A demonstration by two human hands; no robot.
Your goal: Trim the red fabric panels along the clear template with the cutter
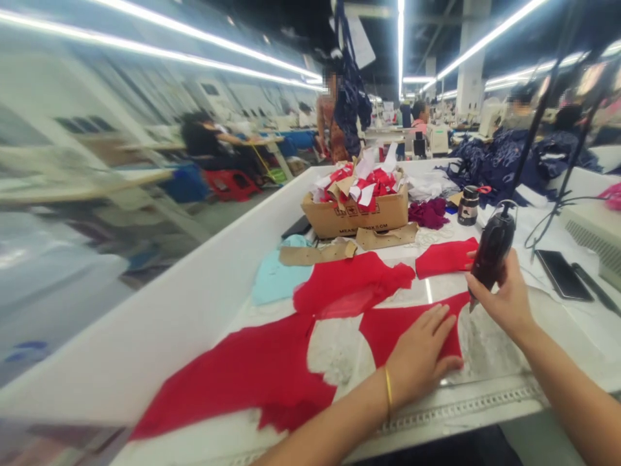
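My right hand [509, 301] is wrapped around a black hand-held power tool [492, 249] with a narrow pointed tip. The tip is at the right edge of a red fabric piece [388, 323], over a clear plate [524, 330]. Flat on that fabric lies my left hand [422, 346], fingers stretched out, a yellow band on its wrist. A larger red fabric piece [242, 375] spreads to the left. Farther back are a crumpled red piece [347, 278] and a small red strip [444, 257] near the tool.
A cardboard box [356, 217] of red and white scraps stands at the back. Light blue cloth [276, 275] lies left, a jar [468, 206] behind the tool, a phone [563, 275] at right. Dark blue fabric [499, 158] is heaped behind. A white side wall [194, 278] borders the table.
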